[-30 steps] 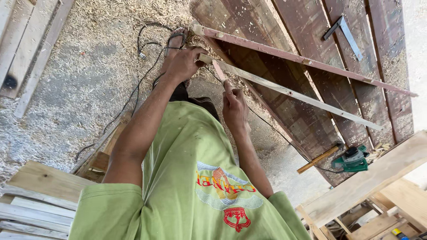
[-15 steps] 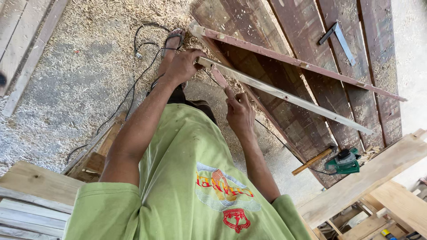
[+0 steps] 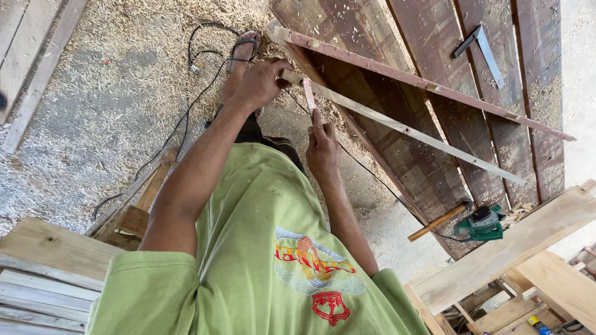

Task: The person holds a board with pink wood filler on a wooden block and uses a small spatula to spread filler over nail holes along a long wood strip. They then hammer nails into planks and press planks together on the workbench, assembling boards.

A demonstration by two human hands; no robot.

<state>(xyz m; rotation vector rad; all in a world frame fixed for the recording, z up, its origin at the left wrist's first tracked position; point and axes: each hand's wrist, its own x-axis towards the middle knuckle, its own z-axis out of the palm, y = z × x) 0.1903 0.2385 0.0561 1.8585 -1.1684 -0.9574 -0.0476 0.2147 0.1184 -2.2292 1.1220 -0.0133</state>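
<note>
The head camera looks down the person's own torso, so the green shirt (image 3: 267,248) fills the lower centre of the frame and hides the legs; only one sandalled foot (image 3: 243,46) shows, at upper centre. The left hand (image 3: 257,84), at upper centre, is closed around the near end of a long pale wooden strip (image 3: 403,129), which runs from there toward the right edge. The right hand (image 3: 321,149), just below it, pinches a short pinkish stick (image 3: 308,96) between its fingertips; the stick's upper end meets the strip, and whether it is a pencil or a sliver of wood cannot be determined. Compared with the frame half a second earlier, both hands sit slightly lower and the strip's far end lies lower right. One reddish batten (image 3: 422,80) lies above the strip on dark planks (image 3: 434,37). One metal square (image 3: 478,46) occupies the upper right; one hammer (image 3: 437,222) and one green power tool (image 3: 484,223) lie at right. A black cable (image 3: 180,124) crosses the sawdust.
</note>
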